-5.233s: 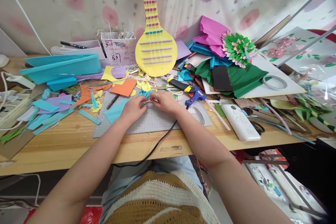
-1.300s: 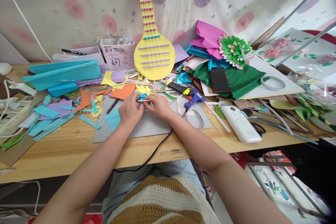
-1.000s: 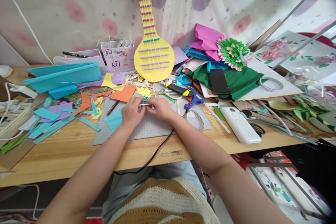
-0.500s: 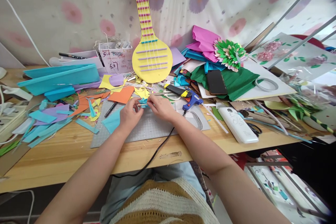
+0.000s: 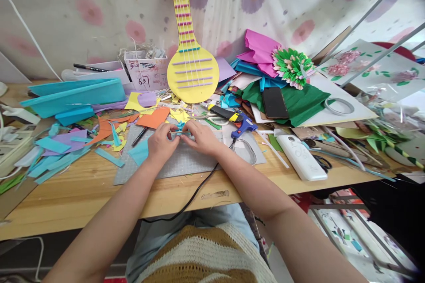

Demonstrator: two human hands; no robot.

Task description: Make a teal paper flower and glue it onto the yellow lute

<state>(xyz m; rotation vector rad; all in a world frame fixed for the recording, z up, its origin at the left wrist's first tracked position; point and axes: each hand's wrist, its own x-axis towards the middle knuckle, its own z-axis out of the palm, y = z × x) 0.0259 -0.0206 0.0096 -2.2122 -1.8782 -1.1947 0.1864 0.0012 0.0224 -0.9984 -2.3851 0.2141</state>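
Between my fingertips is a small blue paper piece (image 5: 180, 126), with what looks like a thin pale stick along its near side. My left hand (image 5: 161, 142) pinches its left end, fingers curled. From the right, my right hand (image 5: 201, 137) grips the other end, and the two hands almost touch. Both are just above a grey cutting mat (image 5: 186, 163). A light blue paper sheet (image 5: 138, 152) lies left of my left hand, beside a black pen (image 5: 140, 136) and an orange paper piece (image 5: 153, 117). The fingers hide much of the blue piece.
A yellow paper lute (image 5: 193, 77) leans at the back. Right of my hands lie a yellow-black utility knife (image 5: 224, 113), scissors (image 5: 215, 120), a blue glue gun (image 5: 244, 126) with its black cable (image 5: 199, 190), and a white power bank (image 5: 301, 158). Paper scraps (image 5: 63, 154) cover the left.
My right fingers have shifted slightly, with the thumb now lower and nearer my left hand. The blue piece stays between both hands. The view has moved a little.
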